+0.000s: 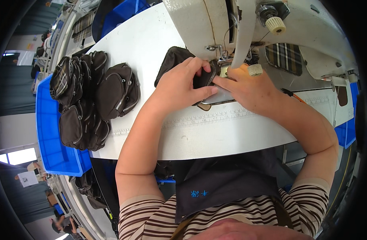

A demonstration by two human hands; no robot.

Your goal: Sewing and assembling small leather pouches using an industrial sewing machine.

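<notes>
A dark brown zippered pouch (173,59) lies on the white sewing table under the head of the sewing machine (193,24). My left hand (186,84) is closed on the pouch, thumb toward the near side and fingers bent over its top beside the zipper. On the other side of the zipper edge is my right hand (249,86), its fingertips meeting the pouch right by the presser foot (223,58). The machine's parts partly hide those fingers, and they look pressed together on the pouch edge.
Several finished-looking dark pouches (117,90) are piled at the left, partly over a blue bin (47,132). A plaid fabric piece (283,58) lies right of the needle. An orange-and-black tool (293,95) rests near my right forearm. A printed ruler (203,120) runs along the table front.
</notes>
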